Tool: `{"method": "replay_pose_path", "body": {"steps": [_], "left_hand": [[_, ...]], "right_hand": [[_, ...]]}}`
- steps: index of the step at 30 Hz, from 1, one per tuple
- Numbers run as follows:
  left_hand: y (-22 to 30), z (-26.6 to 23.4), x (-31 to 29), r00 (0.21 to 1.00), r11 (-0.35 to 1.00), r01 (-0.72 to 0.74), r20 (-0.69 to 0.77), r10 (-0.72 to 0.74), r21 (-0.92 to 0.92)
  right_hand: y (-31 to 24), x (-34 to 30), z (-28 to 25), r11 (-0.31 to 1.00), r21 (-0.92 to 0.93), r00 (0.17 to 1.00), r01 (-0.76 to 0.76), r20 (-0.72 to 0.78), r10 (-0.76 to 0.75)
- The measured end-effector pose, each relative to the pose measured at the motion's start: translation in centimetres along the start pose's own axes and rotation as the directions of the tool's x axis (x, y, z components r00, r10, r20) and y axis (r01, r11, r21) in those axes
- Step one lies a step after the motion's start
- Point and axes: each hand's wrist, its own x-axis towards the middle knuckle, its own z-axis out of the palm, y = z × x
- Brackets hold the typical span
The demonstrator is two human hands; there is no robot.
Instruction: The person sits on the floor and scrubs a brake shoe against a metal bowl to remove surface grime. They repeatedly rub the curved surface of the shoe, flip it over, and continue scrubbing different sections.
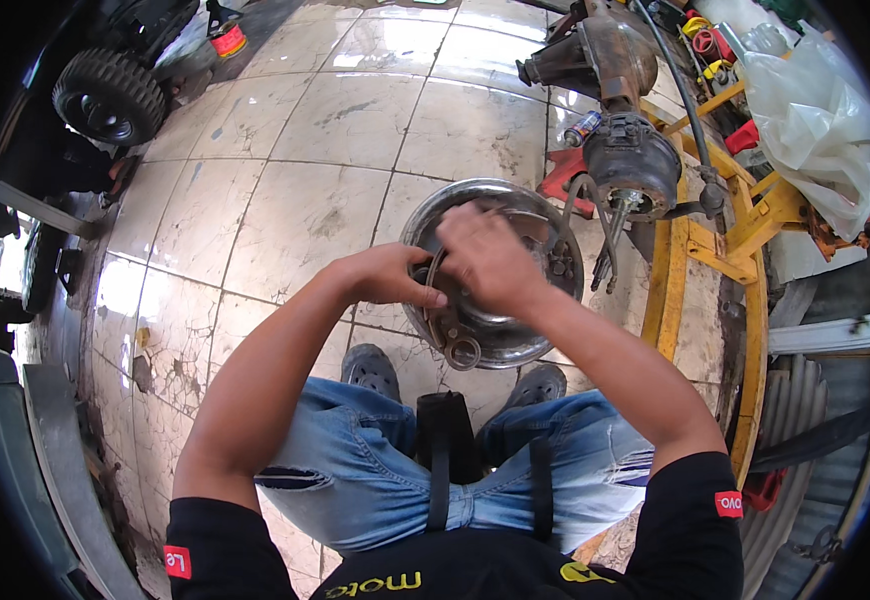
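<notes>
A round shiny metal basin (500, 357) sits on the floor in front of my feet. My left hand (390, 275) is closed at its left rim, with the thumb pressed on a curved metal part (438, 305). At the near end of that part is a round ring or eye (463, 352), over the basin's near rim. My right hand (485, 255) is above the basin, beside the part; its fingers are smeared by motion, so whether they hold anything is hidden. Several dark metal pieces (560, 255) lie in the basin's right side.
Right of the basin, a rusty axle housing (615, 60) with a dark drum (635, 165) rests by a yellow metal frame (755, 240). A spray can (583, 128) and red stand (565, 180) are near it. A plastic bag (805, 120) hangs at right. A vehicle tyre (108, 97) is far left.
</notes>
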Motion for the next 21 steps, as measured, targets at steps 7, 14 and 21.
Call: {"method": "replay_pose_path", "body": {"steps": [7, 14, 21], "left_hand": [[-1.4, 0.7, 0.8, 0.995, 0.999, -0.023, -0.1, 0.019, -0.039], [-0.3, 0.3, 0.3, 0.998, 0.999, -0.027, -0.061, 0.025, -0.027], [-0.1, 0.0, 0.0, 0.998, 1.0, 0.005, -0.066, -0.005, 0.001]], "right_hand": [[1.4, -0.2, -1.0, 0.996, -0.021, 0.996, -0.092, -0.023, 0.092], [3.1, -0.5, -1.0, 0.974, -0.095, 0.978, -0.207, -0.058, 0.202], [3.2, -0.5, -2.3, 0.974, -0.133, 0.979, -0.185, 0.065, 0.195]]}}
